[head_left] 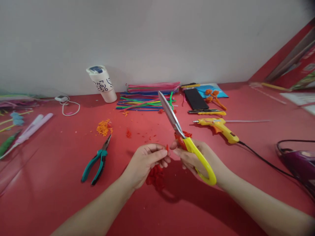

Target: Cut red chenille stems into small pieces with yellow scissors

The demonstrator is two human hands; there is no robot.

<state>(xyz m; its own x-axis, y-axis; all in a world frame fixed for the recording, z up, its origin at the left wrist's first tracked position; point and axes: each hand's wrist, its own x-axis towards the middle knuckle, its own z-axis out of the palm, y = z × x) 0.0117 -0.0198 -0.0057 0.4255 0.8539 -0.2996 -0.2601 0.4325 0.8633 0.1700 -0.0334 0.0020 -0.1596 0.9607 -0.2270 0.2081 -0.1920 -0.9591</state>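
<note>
My left hand pinches a small red piece between thumb and fingertips. Close beside it on the right, my right hand is wrapped around yellow-handled scissors, whose blades point up and away to the left. Some red material also shows at the right hand, behind the scissors; whether it is held I cannot tell. On the table below the left hand lies a heap of red pieces. Small red scraps are scattered just beyond the hands.
Teal-handled pliers and orange scraps lie to the left. A white tumbler stands by the wall. Coloured pipe cleaners and a phone are at the back. A yellow glue gun lies right, its cord trailing.
</note>
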